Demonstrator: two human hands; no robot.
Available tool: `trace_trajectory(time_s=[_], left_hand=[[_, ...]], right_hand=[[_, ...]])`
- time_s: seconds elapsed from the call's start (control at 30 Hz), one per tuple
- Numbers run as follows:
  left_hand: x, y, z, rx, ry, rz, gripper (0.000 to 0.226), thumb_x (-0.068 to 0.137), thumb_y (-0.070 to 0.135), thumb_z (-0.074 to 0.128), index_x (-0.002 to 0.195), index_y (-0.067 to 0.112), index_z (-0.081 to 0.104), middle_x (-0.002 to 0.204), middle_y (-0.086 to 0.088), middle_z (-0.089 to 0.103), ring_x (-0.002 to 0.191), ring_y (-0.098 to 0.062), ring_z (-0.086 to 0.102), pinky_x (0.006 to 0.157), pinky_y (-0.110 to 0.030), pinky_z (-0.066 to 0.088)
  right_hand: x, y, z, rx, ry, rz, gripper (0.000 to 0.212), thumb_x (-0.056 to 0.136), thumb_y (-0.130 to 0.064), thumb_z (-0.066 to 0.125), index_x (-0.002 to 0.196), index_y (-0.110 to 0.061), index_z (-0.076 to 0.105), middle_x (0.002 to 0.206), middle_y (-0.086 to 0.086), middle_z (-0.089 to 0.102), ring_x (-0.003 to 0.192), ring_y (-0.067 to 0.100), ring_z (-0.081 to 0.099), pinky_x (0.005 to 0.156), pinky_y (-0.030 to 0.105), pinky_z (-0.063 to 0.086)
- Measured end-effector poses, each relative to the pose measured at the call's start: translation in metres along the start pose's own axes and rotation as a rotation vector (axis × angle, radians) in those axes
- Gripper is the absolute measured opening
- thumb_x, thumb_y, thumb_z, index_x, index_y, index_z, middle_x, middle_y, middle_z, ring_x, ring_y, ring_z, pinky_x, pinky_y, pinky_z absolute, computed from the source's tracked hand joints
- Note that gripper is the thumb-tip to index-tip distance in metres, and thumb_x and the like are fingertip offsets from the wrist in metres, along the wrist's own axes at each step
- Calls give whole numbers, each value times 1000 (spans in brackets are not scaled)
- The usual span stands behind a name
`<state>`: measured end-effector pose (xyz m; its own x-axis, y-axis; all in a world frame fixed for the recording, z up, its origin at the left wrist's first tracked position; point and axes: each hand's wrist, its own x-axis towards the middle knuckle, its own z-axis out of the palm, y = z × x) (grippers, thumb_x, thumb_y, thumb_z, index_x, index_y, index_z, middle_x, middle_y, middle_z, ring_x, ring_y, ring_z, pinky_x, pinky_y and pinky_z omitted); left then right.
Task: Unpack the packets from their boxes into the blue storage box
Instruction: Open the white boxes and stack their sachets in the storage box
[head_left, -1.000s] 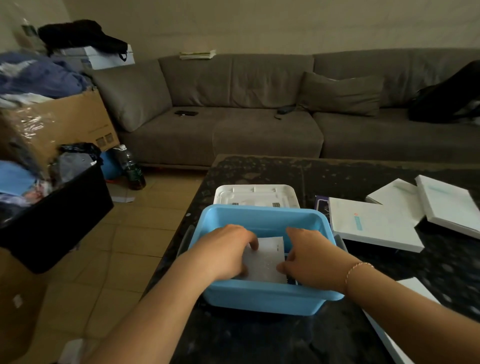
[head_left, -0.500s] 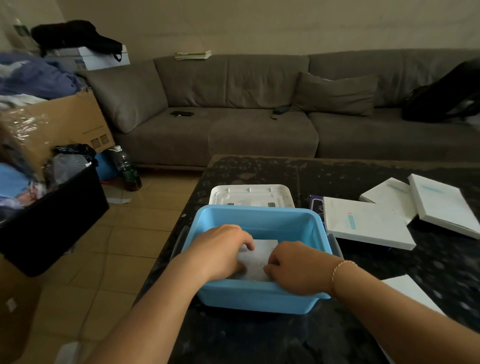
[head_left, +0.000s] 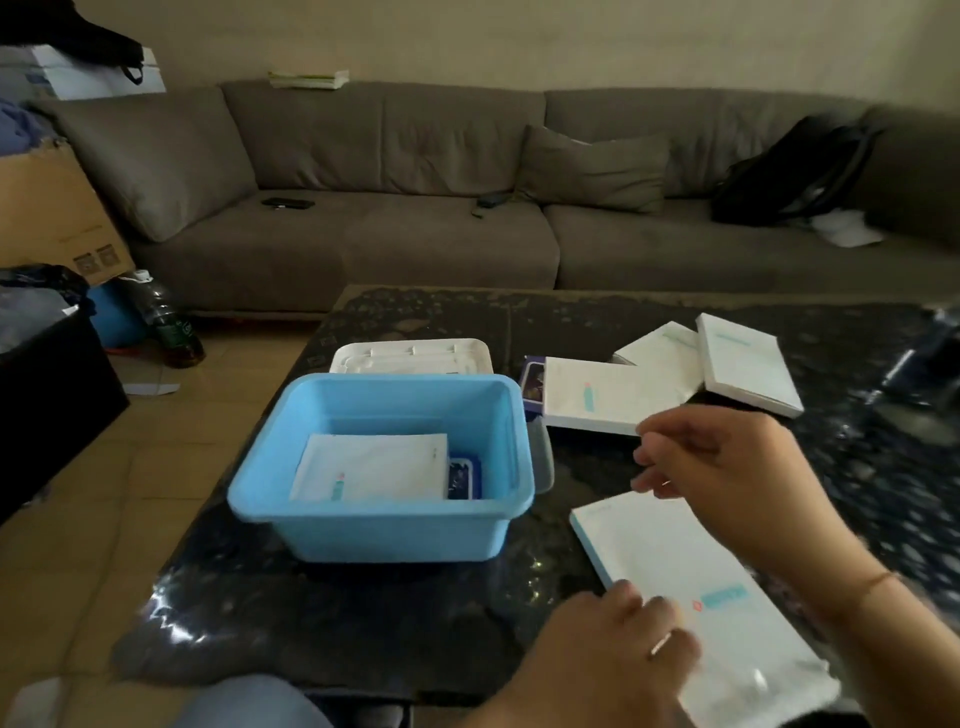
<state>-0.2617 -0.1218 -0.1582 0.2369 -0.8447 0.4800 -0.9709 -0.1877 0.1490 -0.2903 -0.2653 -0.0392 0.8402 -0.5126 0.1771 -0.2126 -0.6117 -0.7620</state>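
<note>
Packets: one white packet (head_left: 371, 467) lies flat in the blue storage box (head_left: 384, 525), a small dark-blue item (head_left: 464, 478) beside it. Next flat white box (head_left: 696, 597) lies on the dark table (head_left: 363, 597), right of the tub. My left hand (head_left: 618, 649) rests on its near edge, fingers loosely bent, gripping nothing. My right hand (head_left: 727, 467) hovers above its far end, fingers half curled, empty. Risk: box is wide and smooth; lifting by one edge could let it slide or spill packets. Three more boxes (head_left: 597, 395) wait behind.
</note>
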Motion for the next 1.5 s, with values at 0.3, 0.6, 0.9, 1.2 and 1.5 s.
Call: trace_trajectory(time_s=[0.3, 0.6, 0.9, 1.2, 1.5], left_hand=[[-5, 24, 48, -87, 32, 76, 45, 63, 44, 72, 99, 26, 53, 105, 8, 60, 95, -15, 56, 80, -30, 51], [23, 50, 27, -683, 453, -557, 20, 86, 47, 61, 81, 27, 64, 87, 16, 63, 87, -11, 61, 76, -9, 44], [27, 49, 20, -872, 432, -694, 24, 83, 52, 64, 86, 29, 69, 98, 1, 70, 100, -13, 66, 73, -15, 53], [20, 49, 26, -817, 496, -697, 15, 85, 45, 68, 87, 30, 70, 99, 3, 71, 102, -9, 67, 73, -23, 59], [15, 52, 29, -805, 476, -645, 16, 78, 47, 67, 79, 32, 69, 87, 4, 66, 88, -15, 67, 74, -24, 55]], right_hand=[[-65, 91, -42, 108, 146, 99, 15, 89, -9, 65, 84, -22, 70, 69, -1, 72, 59, 8, 71, 65, 36, 62], [-126, 126, -26, -47, 579, -396, 5, 88, -16, 61, 91, -13, 65, 67, -10, 66, 54, 2, 60, 55, 16, 48], [-108, 129, 12, -357, 270, -535, 41, 82, -13, 64, 121, -23, 59, 124, -12, 64, 63, 12, 66, 45, 26, 50], [-103, 125, 21, -564, 191, -473, 39, 77, -9, 40, 97, -19, 71, 94, -11, 70, 43, 16, 49, 33, 22, 33], [-152, 139, -4, -435, 442, -633, 15, 81, -10, 64, 74, -10, 77, 91, 3, 76, 74, 14, 72, 67, 26, 59]])
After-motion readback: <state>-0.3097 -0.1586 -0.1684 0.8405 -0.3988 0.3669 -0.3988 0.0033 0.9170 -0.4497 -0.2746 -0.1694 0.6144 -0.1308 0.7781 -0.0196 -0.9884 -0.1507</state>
